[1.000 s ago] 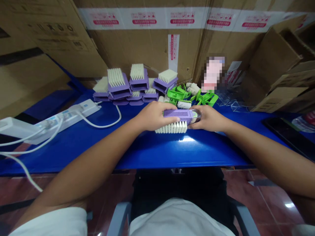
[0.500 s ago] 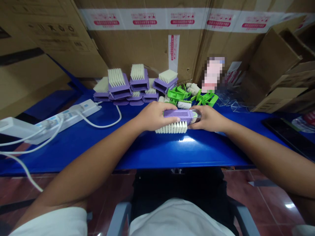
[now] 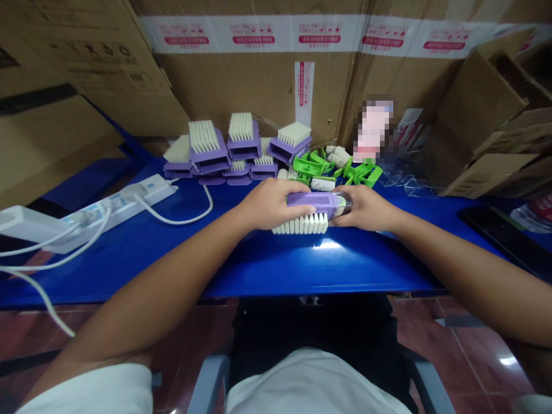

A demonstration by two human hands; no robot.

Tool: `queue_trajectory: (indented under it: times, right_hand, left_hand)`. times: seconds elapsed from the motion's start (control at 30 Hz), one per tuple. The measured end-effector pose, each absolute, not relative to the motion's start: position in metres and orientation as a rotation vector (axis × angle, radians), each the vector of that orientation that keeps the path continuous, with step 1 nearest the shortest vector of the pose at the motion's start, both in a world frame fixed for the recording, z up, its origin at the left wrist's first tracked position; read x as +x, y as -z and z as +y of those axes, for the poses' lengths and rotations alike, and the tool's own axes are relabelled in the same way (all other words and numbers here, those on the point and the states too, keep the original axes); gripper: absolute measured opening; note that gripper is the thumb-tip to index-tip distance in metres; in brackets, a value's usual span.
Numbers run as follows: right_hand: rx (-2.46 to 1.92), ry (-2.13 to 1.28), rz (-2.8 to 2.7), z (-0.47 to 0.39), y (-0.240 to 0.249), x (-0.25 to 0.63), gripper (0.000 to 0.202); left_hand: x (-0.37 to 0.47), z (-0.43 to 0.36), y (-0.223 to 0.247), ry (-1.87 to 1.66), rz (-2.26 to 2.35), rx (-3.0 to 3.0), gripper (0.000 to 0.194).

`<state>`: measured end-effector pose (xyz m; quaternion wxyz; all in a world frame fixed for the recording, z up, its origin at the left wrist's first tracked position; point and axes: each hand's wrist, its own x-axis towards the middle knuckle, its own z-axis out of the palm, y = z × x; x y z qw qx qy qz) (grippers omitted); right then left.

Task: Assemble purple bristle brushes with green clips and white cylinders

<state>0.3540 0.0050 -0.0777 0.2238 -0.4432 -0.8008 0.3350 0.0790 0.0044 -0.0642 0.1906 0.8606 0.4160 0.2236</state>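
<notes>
A purple brush (image 3: 313, 200) with off-white bristles pointing down is held just above the blue table's front half. My left hand (image 3: 276, 204) is closed around its left end, thumb along the near side. At the other end my right hand (image 3: 362, 208) grips a clear cover (image 3: 345, 204), with a pale green part showing at the brush's end. The right fingertips are partly hidden behind it. Just beyond the hands lie bright green plastic frames (image 3: 310, 165) mixed with white rollers (image 3: 323, 184).
Several purple brushes (image 3: 211, 155) are stacked bristles-up at the back left. A white power strip (image 3: 112, 210) with cables lies on the left of the blue table (image 3: 328, 270). Cardboard boxes (image 3: 487, 126) stand behind and right. A dark phone-like slab (image 3: 504, 236) rests at right.
</notes>
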Motion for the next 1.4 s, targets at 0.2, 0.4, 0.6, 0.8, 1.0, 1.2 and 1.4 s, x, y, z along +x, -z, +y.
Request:
queue_trajectory:
  times: [0.2, 0.4, 0.6, 0.8, 1.0, 1.2, 1.4]
  right_hand:
    - [-1.226, -0.961, -2.192, 0.0054, 0.0779, 0.3538, 0.041]
    - [-1.213, -0.942, -2.199, 0.0062, 0.0791, 0.3537, 0.041]
    - [-1.217, -0.899, -2.226, 0.0072, 0.0793, 0.3538, 0.042]
    - [-1.244, -0.894, -2.227, 0.0063, 0.0782, 0.3532, 0.044]
    - [-1.259, -0.872, -2.244, 0.0062, 0.0781, 0.353, 0.045]
    - [-1.251, -0.839, -2.264, 0.0069, 0.0788, 0.3536, 0.048]
    - [-1.207, -0.775, -2.291, 0.007, 0.0774, 0.3564, 0.051]
  left_hand:
    - [0.0794, 0.0045, 0.0645, -0.626, 1.177, 2.409, 0.059]
    - [0.0793, 0.0049, 0.0645, -0.624, 1.175, 2.413, 0.057]
    - [0.0794, 0.0039, 0.0649, -0.636, 1.172, 2.421, 0.055]
    - [0.0797, 0.0043, 0.0652, -0.635, 1.18, 2.42, 0.056]
    - [0.0794, 0.0038, 0.0644, -0.632, 1.175, 2.42, 0.057]
    - [0.0779, 0.0056, 0.065, -0.624, 1.152, 2.418, 0.056]
    - [0.0768, 0.0062, 0.0644, -0.619, 1.138, 2.386, 0.059]
